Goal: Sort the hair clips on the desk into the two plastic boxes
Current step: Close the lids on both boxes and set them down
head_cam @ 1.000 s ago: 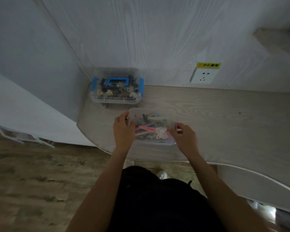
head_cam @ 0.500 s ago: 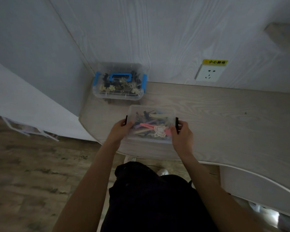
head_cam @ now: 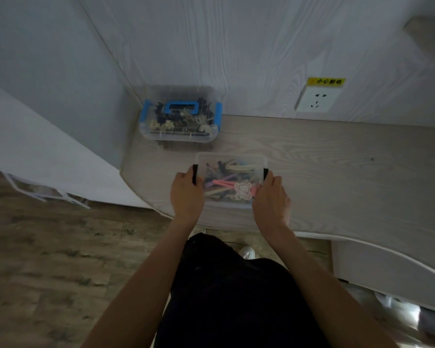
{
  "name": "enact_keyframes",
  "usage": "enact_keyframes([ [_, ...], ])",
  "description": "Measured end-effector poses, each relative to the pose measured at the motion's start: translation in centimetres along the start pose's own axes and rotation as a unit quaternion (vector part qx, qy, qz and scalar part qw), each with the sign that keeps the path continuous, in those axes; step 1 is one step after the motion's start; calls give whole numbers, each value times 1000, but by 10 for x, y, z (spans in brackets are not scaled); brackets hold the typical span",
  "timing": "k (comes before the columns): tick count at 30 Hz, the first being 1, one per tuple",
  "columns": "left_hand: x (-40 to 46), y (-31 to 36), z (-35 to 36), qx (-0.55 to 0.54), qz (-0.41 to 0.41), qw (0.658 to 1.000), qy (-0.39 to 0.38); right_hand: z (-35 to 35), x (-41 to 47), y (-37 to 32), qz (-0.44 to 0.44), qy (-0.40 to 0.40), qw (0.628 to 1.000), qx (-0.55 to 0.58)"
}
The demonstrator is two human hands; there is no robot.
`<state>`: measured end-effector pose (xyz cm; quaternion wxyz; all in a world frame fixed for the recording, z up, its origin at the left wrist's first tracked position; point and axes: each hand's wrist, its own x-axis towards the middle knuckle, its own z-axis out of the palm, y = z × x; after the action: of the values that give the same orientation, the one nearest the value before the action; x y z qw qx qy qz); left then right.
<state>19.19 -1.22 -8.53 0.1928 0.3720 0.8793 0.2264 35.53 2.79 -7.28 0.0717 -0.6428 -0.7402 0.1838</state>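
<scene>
Across the middle and right of the frame runs the desk (head_cam: 337, 172), a pale wood-grain laminate, flat and matt, with a rounded front edge. At upper centre, in the corner against the wall, stands the far box (head_cam: 178, 121): clear rigid plastic, lid on, blue handle and blue side latches, holding dark and cream clips. At centre, near the desk's front edge, sits the near box (head_cam: 231, 156), clear, thin-walled, with rounded corners and a black latch on each short side. You hold it at both ends: your left hand (head_cam: 186, 194) is curled around the left end, your right hand (head_cam: 270, 197) around the right end, fingers partly closed on the walls. I judge it light but slick, with walls that flex; grip low at the ends, beside the latches. Inside lie the hair clips (head_cam: 226, 183), slim, stiff, pink, yellow and dark, likely to slide if you tilt it.
</scene>
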Motion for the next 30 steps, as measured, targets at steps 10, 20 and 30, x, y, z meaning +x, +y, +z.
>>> enact_keyframes([
  [10,-12,19,-95,-393,3,920,9,-71,13,-15,-8,-15,851,525],
  [20,107,-5,-130,-426,64,902,-21,-52,93,-116,-53,-115,808,575],
  [30,157,-29,-127,-383,-28,909,-162,-22,104,-125,94,-192,797,564],
])
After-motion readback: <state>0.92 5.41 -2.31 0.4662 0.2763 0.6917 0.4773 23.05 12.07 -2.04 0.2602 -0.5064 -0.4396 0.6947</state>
